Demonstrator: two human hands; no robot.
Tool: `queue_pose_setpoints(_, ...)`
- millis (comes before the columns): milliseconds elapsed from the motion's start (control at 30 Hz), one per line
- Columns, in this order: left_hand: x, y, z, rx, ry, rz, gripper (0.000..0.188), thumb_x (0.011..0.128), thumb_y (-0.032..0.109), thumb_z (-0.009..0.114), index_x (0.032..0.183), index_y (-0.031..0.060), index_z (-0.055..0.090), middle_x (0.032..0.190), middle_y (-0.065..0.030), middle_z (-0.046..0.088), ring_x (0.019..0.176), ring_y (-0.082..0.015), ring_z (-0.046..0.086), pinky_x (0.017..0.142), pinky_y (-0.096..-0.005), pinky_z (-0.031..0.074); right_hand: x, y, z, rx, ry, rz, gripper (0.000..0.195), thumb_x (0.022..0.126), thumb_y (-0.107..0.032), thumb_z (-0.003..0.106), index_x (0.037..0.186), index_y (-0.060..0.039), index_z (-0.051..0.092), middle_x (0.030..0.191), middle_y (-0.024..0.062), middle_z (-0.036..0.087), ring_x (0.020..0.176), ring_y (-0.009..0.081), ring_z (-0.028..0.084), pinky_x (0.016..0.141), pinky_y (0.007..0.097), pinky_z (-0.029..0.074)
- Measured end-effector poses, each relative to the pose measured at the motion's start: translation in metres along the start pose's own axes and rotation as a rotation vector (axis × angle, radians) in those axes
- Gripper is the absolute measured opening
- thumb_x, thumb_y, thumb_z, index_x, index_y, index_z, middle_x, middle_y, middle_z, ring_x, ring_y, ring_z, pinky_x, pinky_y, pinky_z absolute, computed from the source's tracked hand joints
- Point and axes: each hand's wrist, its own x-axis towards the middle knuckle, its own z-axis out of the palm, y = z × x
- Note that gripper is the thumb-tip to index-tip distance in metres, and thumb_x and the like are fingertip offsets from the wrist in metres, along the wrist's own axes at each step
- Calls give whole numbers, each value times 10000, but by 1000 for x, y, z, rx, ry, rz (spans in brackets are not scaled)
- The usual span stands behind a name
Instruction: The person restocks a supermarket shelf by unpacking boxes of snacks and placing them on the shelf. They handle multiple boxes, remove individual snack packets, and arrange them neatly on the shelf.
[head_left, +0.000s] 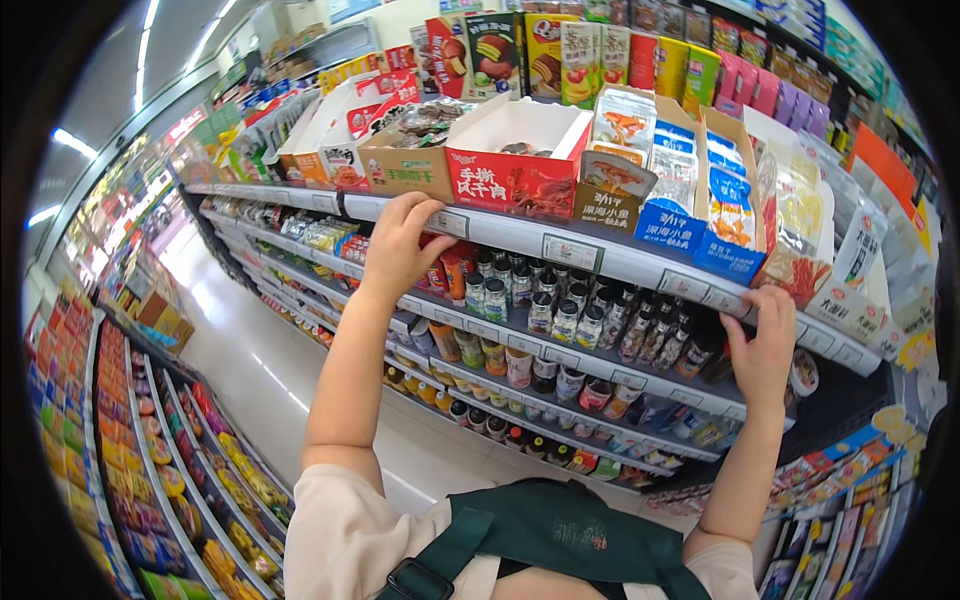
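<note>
My left hand (403, 246) rests on the front edge of the top shelf (510, 234), its fingers over the price rail below a brown snack box (409, 169). Further right, my right hand (763, 330) touches the same rail at a price tag, just below a blue box of snack packets (731, 255) and a box with a red dried-meat picture (795, 277). Neither hand holds a product. Between them on the top shelf stand a red and white open carton (514, 180) with a few wrapped pieces inside, a brown box of fish snacks (611, 199) and a blue box of packets (667, 229).
Lower shelves hold small bottles (566, 319) and jars (517, 367). Upright snack boxes (495, 56) stand at the back of the top shelf. An aisle floor (255, 360) runs along the left, with a shelf rack of packaged snacks (150, 450) beyond it. Another rack (840, 540) stands at lower right.
</note>
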Motion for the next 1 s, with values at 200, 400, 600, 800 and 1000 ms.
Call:
queue_pose_setpoints(200,0,-17,2,-55,-3,66,492,661,123,884,1068,48,619,1121,-116,610,1057,-339,584,906,-433,490,3,-11,2,-31,6,47,384,706,-17,802,1013,-32,571,1076,144,576,1030,364,556,886,427,457)
queue_pose_setpoints(400,-1,-19,6,-68,24,79,466,655,95,891,1005,29,590,1114,-125,610,1028,-344,588,870,-422,499,3,-13,2,-48,1,43,377,714,-14,797,1015,-30,570,1088,151,574,1038,368,555,897,428,458)
queue_pose_setpoints(600,0,-16,3,-137,-15,52,418,716,108,855,1040,23,605,1021,-131,636,969,-350,601,825,-426,503,3,-16,-1,-57,-17,49,381,718,-32,800,1024,-23,572,1093,158,579,1042,369,557,906,425,460)
queue_pose_setpoints(800,9,-24,-8,-274,-114,33,97,869,44,700,961,18,686,933,-118,638,894,-319,609,785,-398,497,6,-20,-4,-62,-18,48,375,725,-56,805,1021,-23,576,1079,155,587,1036,364,561,902,428,461)
queue_pose_setpoints(1000,16,-42,-21,-305,-224,-15,74,889,56,679,947,10,674,939,-129,652,904,-332,615,795,-401,494,5,-20,-4,-50,-14,58,368,722,-55,805,1009,-29,578,1049,136,582,1005,352,563,878,425,461)
